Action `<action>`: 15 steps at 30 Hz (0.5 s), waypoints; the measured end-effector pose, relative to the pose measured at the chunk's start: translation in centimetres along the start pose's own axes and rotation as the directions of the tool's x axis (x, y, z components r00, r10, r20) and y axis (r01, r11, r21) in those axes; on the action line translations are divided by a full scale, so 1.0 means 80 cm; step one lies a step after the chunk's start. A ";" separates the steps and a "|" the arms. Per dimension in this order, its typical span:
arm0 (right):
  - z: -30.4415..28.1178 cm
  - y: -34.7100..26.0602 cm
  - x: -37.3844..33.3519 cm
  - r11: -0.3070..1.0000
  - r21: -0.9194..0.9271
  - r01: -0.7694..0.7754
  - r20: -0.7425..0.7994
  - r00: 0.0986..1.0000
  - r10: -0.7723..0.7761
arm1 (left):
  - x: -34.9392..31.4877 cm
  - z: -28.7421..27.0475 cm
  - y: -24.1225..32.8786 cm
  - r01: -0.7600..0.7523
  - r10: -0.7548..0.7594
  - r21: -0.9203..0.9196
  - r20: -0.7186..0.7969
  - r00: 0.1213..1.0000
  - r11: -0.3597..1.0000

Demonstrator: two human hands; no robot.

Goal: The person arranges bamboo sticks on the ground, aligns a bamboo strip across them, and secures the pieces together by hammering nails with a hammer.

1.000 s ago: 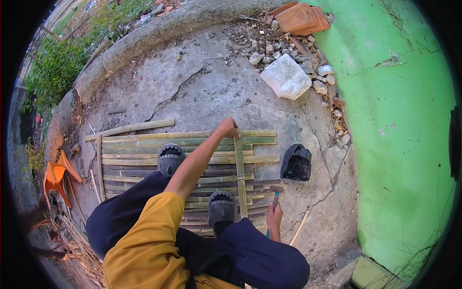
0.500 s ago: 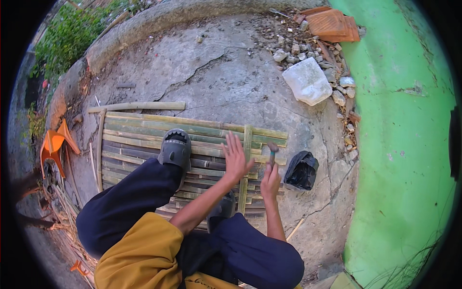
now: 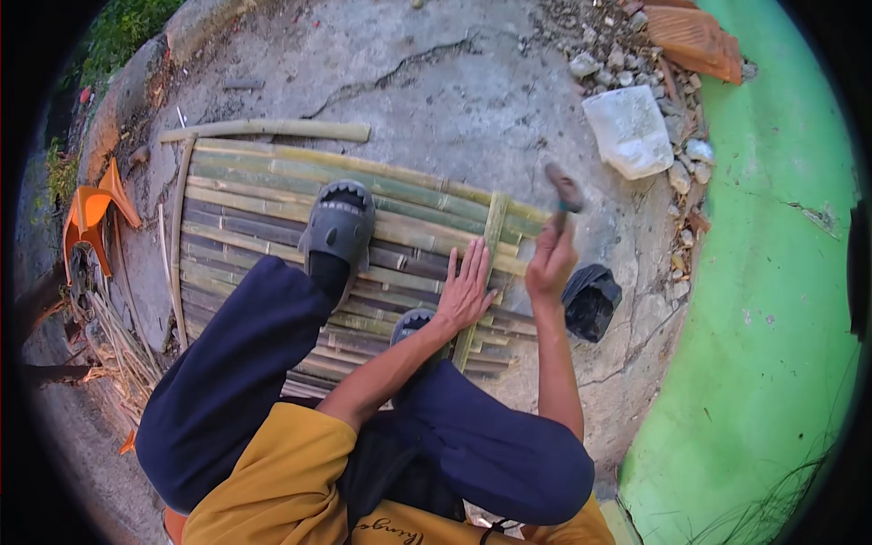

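Note:
A panel of split bamboo slats (image 3: 245, 195) lies on the concrete under my feet. Across its right end runs a bamboo crosspiece (image 3: 493, 227), and another crosspiece (image 3: 179, 245) spans the left end. My left hand (image 3: 465, 292) rests with fingers stretched out on the slats, right beside the right crosspiece. Raised above the panel's right edge, my right hand (image 3: 551, 263) grips a hammer (image 3: 565, 188) by its handle, head upward. Both my feet, in grey clogs (image 3: 341, 218), press on the slats. Whether a nail is in the crosspiece is too small to tell.
A black plastic bag (image 3: 592, 302) stands right of the panel. Beyond it are a white block (image 3: 629, 132), rubble and orange tiles (image 3: 695, 41) along a green wall (image 3: 772, 272). A loose bamboo strip (image 3: 272, 130) lies at the far edge; a broken orange plastic piece (image 3: 86, 213) is at left.
My right hand has lifted the hammer up and to the right. My left hand has come down flat onto the slats near the crosspiece. The whole view has shifted a little.

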State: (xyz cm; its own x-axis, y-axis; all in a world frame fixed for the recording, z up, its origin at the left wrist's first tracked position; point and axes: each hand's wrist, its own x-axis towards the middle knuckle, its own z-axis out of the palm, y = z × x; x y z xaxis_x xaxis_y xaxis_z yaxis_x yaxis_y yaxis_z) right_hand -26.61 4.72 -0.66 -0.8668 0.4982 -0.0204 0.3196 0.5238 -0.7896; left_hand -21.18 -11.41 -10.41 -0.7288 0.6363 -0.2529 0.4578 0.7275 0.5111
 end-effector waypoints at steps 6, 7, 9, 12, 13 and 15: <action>0.020 0.126 -0.033 0.930 -0.348 -0.116 0.107 0.981 0.162 | 0.006 0.030 0.021 -0.082 0.062 -0.131 -0.147 0.987 0.988; 0.025 0.120 -0.015 0.939 -0.331 -0.095 0.116 0.983 0.140 | 0.003 0.035 0.016 -0.084 0.063 -0.142 -0.149 0.987 0.986; 0.015 0.091 -0.032 0.946 -0.270 -0.180 0.137 0.965 0.222 | -0.009 0.030 -0.003 -0.059 0.043 -0.104 -0.151 0.988 0.993; 0.004 0.023 -0.012 0.979 -0.031 -0.200 0.027 0.979 0.201 | -0.016 0.027 -0.017 -0.050 0.035 -0.090 -0.155 0.987 0.995; -0.007 0.008 -0.007 0.969 0.125 -0.212 -0.046 0.975 0.219 | -0.013 0.025 -0.012 -0.049 0.034 -0.099 -0.152 0.988 0.994; 0.002 0.028 -0.012 0.958 0.209 -0.194 -0.097 0.971 0.218 | -0.007 0.019 -0.004 -0.057 0.039 -0.121 -0.142 0.989 0.991</action>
State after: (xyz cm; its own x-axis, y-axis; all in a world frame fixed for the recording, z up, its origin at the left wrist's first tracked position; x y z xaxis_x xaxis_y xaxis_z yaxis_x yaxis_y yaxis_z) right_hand -25.09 5.28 -2.51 -0.7351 0.6651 -0.1318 0.3942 0.2610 -0.8812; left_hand -20.14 -11.59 -11.67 -0.7753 0.6213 -0.1131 0.4333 0.6536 0.6205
